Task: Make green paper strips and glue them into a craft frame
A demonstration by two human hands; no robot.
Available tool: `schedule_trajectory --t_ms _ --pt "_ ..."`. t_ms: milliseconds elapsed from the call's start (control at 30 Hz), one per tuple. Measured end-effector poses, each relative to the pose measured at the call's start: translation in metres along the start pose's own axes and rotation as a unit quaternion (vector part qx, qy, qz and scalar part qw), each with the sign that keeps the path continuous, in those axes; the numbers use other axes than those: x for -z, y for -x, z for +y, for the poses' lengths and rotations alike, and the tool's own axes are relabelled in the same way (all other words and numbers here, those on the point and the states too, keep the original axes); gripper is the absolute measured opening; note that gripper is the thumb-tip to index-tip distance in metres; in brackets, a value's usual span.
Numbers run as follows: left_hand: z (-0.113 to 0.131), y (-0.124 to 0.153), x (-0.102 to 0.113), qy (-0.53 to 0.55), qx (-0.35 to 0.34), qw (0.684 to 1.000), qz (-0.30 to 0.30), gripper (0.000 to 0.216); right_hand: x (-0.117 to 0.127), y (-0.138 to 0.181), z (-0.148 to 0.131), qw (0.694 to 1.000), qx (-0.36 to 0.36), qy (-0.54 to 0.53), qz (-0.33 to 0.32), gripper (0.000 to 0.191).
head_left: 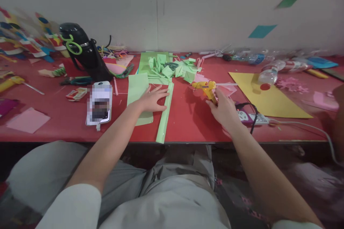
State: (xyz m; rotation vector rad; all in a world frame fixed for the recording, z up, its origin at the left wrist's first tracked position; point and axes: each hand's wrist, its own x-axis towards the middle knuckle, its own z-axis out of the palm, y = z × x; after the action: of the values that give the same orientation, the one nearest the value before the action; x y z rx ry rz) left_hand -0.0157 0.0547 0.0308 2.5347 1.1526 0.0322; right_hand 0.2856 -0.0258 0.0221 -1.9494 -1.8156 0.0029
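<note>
My left hand [153,99] lies spread over a light green paper sheet [137,89], its fingertips reaching a long folded strip of green paper [164,123]. That strip runs toward the table's front edge and slightly overhangs it. My right hand [224,105] is wrapped round the handle of a yellow glue gun [205,87], whose nozzle points left above the red table [185,125]. Behind both hands sits a pile of folded green paper pieces [168,69], with dark scissors [172,66] partly buried among them.
A phone [99,103] and a black flask [83,52] stand at left, near pliers [76,81]. To the right are a power strip [251,118] with cables, a yellow sheet [276,100] and plastic bottles [268,73]. Part of another person's arm [338,125] shows at the right edge.
</note>
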Motion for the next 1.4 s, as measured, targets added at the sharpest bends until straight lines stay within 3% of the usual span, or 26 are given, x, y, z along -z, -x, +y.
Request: schedule_trajectory --t_ms 67,133,267,400,567,733,967,1200,1400 --pt "-0.001 0.0 0.0 0.001 0.007 1.0 -0.003 0.072 0.009 0.014 -0.005 0.999 0.028 -0.01 0.042 0.048" --pt "0.0 0.001 0.0 0.004 0.01 1.0 -0.008 0.072 0.017 0.026 -0.012 0.995 0.081 -0.038 0.038 0.039" --pt "0.006 0.001 0.002 -0.004 0.001 1.0 -0.019 0.073 0.018 0.023 -0.029 0.962 0.24 -0.095 -0.093 0.035" --pt "0.013 0.002 0.007 0.001 0.006 0.998 -0.062 0.072 -0.002 -0.011 -0.05 0.929 0.313 -0.091 -0.177 0.041" --pt "0.009 0.003 0.009 0.023 -0.007 0.994 -0.105 0.073 -0.028 -0.06 -0.068 0.919 0.331 -0.051 -0.209 0.037" --pt "0.002 0.003 0.012 0.045 -0.015 0.992 -0.119 0.076 -0.026 -0.086 -0.073 0.89 0.341 0.009 -0.302 0.025" --pt "0.002 0.01 0.016 -0.006 0.01 0.996 -0.085 0.073 -0.006 -0.078 -0.079 0.871 0.285 0.052 -0.397 0.015" --pt "-0.011 0.018 0.018 0.035 0.045 0.996 -0.075 0.084 -0.007 -0.065 -0.069 0.872 0.285 0.008 -0.399 0.014" --pt "-0.043 0.022 0.02 0.043 0.077 0.995 -0.043 0.093 -0.008 -0.063 -0.068 0.875 0.283 -0.003 -0.393 0.012"
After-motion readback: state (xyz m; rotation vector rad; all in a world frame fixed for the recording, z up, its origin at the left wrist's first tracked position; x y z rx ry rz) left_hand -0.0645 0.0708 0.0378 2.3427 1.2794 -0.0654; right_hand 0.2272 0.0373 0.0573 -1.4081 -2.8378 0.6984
